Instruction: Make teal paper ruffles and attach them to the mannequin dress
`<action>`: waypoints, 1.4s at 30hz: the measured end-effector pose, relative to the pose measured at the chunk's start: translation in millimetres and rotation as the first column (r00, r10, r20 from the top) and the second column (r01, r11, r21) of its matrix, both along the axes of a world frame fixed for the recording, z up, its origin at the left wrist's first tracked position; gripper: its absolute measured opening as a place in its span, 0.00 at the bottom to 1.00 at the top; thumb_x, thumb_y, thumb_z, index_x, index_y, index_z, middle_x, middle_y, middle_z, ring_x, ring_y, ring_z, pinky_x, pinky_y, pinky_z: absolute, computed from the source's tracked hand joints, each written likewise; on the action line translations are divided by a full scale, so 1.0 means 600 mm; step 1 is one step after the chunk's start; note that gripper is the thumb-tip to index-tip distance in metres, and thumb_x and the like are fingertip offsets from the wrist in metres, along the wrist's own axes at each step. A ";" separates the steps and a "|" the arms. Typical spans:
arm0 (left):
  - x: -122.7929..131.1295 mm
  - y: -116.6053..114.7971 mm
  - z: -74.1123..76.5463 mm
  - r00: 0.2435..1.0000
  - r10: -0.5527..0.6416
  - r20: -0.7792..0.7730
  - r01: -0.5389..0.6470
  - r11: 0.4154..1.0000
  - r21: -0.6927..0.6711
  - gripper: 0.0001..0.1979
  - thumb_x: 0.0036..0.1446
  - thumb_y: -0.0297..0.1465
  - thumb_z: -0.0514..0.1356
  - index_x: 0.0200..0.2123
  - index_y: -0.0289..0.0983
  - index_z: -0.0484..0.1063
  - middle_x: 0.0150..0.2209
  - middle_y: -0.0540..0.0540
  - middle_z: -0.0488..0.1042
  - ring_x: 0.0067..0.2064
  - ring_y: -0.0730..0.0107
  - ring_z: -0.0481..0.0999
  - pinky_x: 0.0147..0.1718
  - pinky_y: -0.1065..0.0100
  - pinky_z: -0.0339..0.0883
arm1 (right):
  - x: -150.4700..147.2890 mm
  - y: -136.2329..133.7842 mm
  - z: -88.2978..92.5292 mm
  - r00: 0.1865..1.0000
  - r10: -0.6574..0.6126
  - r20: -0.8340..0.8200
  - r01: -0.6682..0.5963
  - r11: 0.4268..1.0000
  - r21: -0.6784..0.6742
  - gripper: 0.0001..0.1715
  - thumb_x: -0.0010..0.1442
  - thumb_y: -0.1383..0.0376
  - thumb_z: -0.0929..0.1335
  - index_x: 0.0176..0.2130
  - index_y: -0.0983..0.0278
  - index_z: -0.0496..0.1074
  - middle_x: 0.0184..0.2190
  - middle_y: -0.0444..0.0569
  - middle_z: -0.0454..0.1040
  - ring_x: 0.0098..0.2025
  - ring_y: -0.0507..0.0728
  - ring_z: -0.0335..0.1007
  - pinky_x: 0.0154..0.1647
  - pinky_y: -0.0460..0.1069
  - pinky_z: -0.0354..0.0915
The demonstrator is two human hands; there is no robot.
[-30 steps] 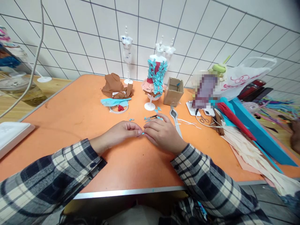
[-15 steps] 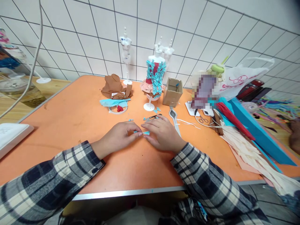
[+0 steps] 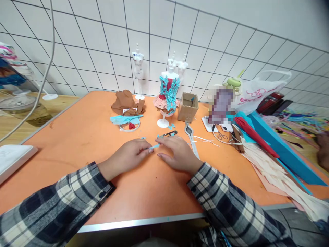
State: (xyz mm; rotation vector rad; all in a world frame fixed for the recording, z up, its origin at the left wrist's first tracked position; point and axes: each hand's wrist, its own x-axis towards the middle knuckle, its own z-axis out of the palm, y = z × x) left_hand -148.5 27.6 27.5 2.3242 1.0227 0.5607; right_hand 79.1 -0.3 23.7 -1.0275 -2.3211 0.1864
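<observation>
A small light-blue strip (image 3: 155,146), apparently paper or thin cloth, is pinched between the thumb and fingers of my left hand (image 3: 130,156). Its free end points towards my right hand (image 3: 178,154). The thumb and fingers of that hand are apart, with the index fingertip close to the strip's end; whether they touch I cannot tell. Just beyond my right fingers lies a small black-handled cutting tool (image 3: 167,134). Behind it stands a miniature dress form (image 3: 169,91) dressed in light-blue bows, a red bodice and a pink ruffled skirt. Loose blue bows (image 3: 171,126) lie by its base.
Brown crepe material (image 3: 124,103) and a roll of tape (image 3: 130,127) are at back left. A cardboard box (image 3: 188,108) stands right of the dress form. Grey strap (image 3: 191,137), scissors (image 3: 222,136), and cream material (image 3: 267,168) occupy the right side. A white device (image 3: 15,159) sits far left.
My right thumb and fingers have come away from the blue strip and spread apart. My left hand still pinches it. The camera view has tilted slightly upward.
</observation>
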 end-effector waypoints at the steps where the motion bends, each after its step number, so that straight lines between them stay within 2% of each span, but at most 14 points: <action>1: -0.005 0.007 -0.001 0.993 0.092 0.077 -0.088 0.995 -0.050 0.15 0.62 0.40 0.52 0.33 0.39 0.74 0.33 0.47 0.77 0.37 0.62 0.74 0.39 0.64 0.65 | 0.001 0.005 -0.004 0.999 -0.040 -0.030 0.039 0.999 -0.015 0.23 0.63 0.60 0.66 0.56 0.63 0.67 0.50 0.53 0.75 0.51 0.59 0.69 0.53 0.54 0.61; 3: -0.014 0.021 0.002 0.919 0.293 0.264 -0.257 0.952 -0.163 0.16 0.61 0.43 0.53 0.30 0.39 0.71 0.32 0.47 0.75 0.38 0.61 0.74 0.40 0.63 0.67 | -0.001 0.016 -0.012 0.993 -0.108 -0.045 0.107 0.994 -0.020 0.22 0.63 0.63 0.65 0.56 0.64 0.67 0.48 0.53 0.75 0.50 0.59 0.69 0.52 0.54 0.62; 5: -0.021 0.031 0.006 0.779 0.449 0.438 -0.344 0.890 -0.300 0.16 0.60 0.44 0.52 0.31 0.39 0.69 0.35 0.47 0.74 0.41 0.60 0.74 0.41 0.62 0.68 | -0.011 0.030 -0.016 0.991 -0.135 -0.006 0.135 0.991 0.001 0.19 0.63 0.65 0.64 0.54 0.64 0.70 0.46 0.53 0.76 0.49 0.60 0.67 0.53 0.55 0.61; 7: -0.023 0.037 0.009 0.663 0.535 0.524 -0.362 0.841 -0.401 0.14 0.58 0.44 0.55 0.32 0.39 0.66 0.38 0.47 0.73 0.45 0.59 0.74 0.41 0.61 0.69 | -0.032 0.045 -0.016 0.991 -0.117 0.059 0.115 0.993 0.027 0.18 0.63 0.65 0.65 0.52 0.63 0.72 0.46 0.53 0.75 0.50 0.60 0.66 0.54 0.57 0.59; 9: -0.023 0.041 0.005 0.626 0.557 0.547 -0.359 0.828 -0.431 0.12 0.53 0.40 0.60 0.34 0.39 0.64 0.41 0.47 0.73 0.48 0.58 0.74 0.44 0.59 0.69 | -0.059 0.061 -0.017 0.990 -0.082 0.118 0.076 0.996 0.049 0.17 0.63 0.65 0.65 0.52 0.62 0.72 0.47 0.52 0.74 0.51 0.61 0.64 0.55 0.57 0.58; 12: -0.023 0.049 -0.010 0.645 0.529 0.552 -0.344 0.845 -0.409 0.15 0.44 0.31 0.64 0.33 0.40 0.59 0.42 0.47 0.75 0.49 0.58 0.75 0.49 0.56 0.67 | -0.100 0.086 -0.022 0.982 -0.083 0.169 0.077 0.996 0.042 0.18 0.62 0.66 0.67 0.52 0.60 0.72 0.49 0.51 0.73 0.53 0.60 0.62 0.55 0.57 0.57; 16: -0.027 0.056 -0.018 0.753 0.479 0.452 -0.355 0.873 -0.334 0.17 0.43 0.27 0.62 0.33 0.40 0.56 0.40 0.46 0.76 0.48 0.57 0.77 0.47 0.55 0.68 | -0.122 0.103 -0.028 0.976 -0.134 0.172 0.143 0.989 -0.042 0.10 0.63 0.66 0.66 0.42 0.64 0.77 0.42 0.52 0.76 0.47 0.59 0.65 0.50 0.54 0.60; 20: -0.022 0.044 -0.009 0.819 0.350 0.454 -0.235 0.928 -0.290 0.18 0.49 0.34 0.64 0.34 0.41 0.54 0.37 0.47 0.75 0.43 0.61 0.79 0.41 0.59 0.72 | -0.101 0.088 -0.025 0.984 -0.168 -0.054 0.156 0.973 -0.169 0.08 0.62 0.65 0.67 0.37 0.64 0.77 0.37 0.49 0.76 0.42 0.55 0.68 0.45 0.50 0.62; 23: -0.013 0.029 -0.008 0.867 0.240 0.438 -0.167 0.966 -0.199 0.19 0.52 0.37 0.65 0.33 0.41 0.54 0.36 0.47 0.74 0.42 0.63 0.78 0.39 0.62 0.72 | -0.080 0.068 -0.022 0.947 -0.230 -0.222 0.132 0.914 -0.383 0.08 0.61 0.63 0.68 0.36 0.64 0.76 0.34 0.47 0.76 0.35 0.52 0.69 0.37 0.47 0.63; 26: -0.006 0.016 -0.011 0.898 0.191 0.396 -0.142 0.979 -0.148 0.18 0.54 0.38 0.64 0.34 0.41 0.54 0.39 0.45 0.75 0.40 0.64 0.78 0.38 0.62 0.72 | -0.068 0.048 -0.021 0.936 -0.223 -0.273 0.055 0.858 -0.511 0.10 0.60 0.62 0.67 0.34 0.65 0.77 0.30 0.45 0.75 0.31 0.52 0.68 0.34 0.46 0.61; 30: -0.001 0.006 -0.005 0.885 0.167 0.435 -0.116 0.983 -0.142 0.17 0.55 0.35 0.63 0.33 0.41 0.54 0.38 0.46 0.76 0.38 0.67 0.78 0.37 0.62 0.72 | -0.066 0.028 -0.018 0.926 -0.183 -0.331 -0.042 0.820 -0.572 0.10 0.59 0.61 0.68 0.34 0.65 0.77 0.30 0.44 0.75 0.32 0.51 0.67 0.35 0.46 0.61; 33: 0.000 0.006 0.001 0.863 0.154 0.481 -0.053 0.975 -0.218 0.19 0.54 0.33 0.63 0.31 0.41 0.51 0.32 0.51 0.75 0.34 0.68 0.78 0.36 0.64 0.72 | -0.065 0.024 -0.018 0.910 -0.213 -0.356 -0.051 0.795 -0.605 0.10 0.58 0.61 0.68 0.34 0.65 0.76 0.30 0.44 0.74 0.31 0.51 0.66 0.34 0.46 0.61; 38: -0.003 0.016 0.002 0.756 0.326 0.567 -0.176 0.936 -0.304 0.19 0.52 0.31 0.63 0.32 0.41 0.50 0.32 0.54 0.73 0.33 0.71 0.79 0.34 0.68 0.72 | -0.058 0.029 -0.024 0.891 -0.266 -0.368 -0.025 0.781 -0.625 0.09 0.56 0.60 0.69 0.34 0.64 0.75 0.28 0.43 0.73 0.28 0.50 0.65 0.32 0.45 0.61; 42: -0.003 0.019 0.003 0.731 0.380 0.567 -0.200 0.914 -0.354 0.20 0.50 0.32 0.64 0.32 0.41 0.50 0.33 0.54 0.72 0.34 0.70 0.79 0.35 0.67 0.72 | -0.054 0.029 -0.025 0.896 -0.284 -0.343 0.016 0.790 -0.613 0.10 0.57 0.59 0.69 0.34 0.64 0.76 0.25 0.42 0.72 0.26 0.50 0.64 0.28 0.45 0.59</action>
